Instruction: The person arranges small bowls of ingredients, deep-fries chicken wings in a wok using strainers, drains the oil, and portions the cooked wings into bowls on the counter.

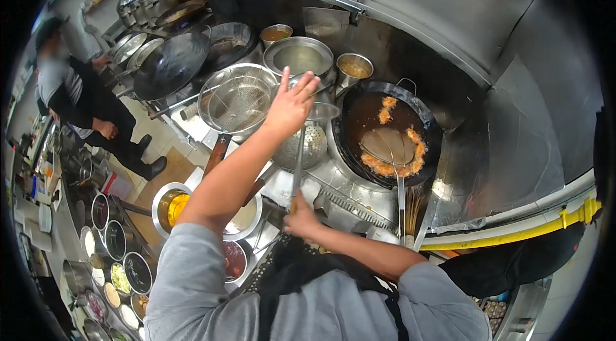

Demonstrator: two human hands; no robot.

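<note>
My left hand (292, 105) is raised with its fingers spread, above the gap between the large wire strainer (235, 98) and the ladle bowl (323, 110). Low in front of my body, my right hand (303, 218) is wrapped round the handle of the ladle, which points up and away. A perforated skimmer (308, 146) lies beneath the ladle. To the right, a wok of dark oil (359, 113) holds orange-brown fried pieces (416, 160) along its lower right side. A wire skimmer (387, 146) rests in that oil, its handle leaning over the near rim.
Pots (299, 57) and woks (172, 66) line the back. A metal bowl of yellow liquid (173, 207) and food containers (136, 272) are at left. A person (90, 103) stands at far left. A yellow pipe (513, 236) runs along the right edge.
</note>
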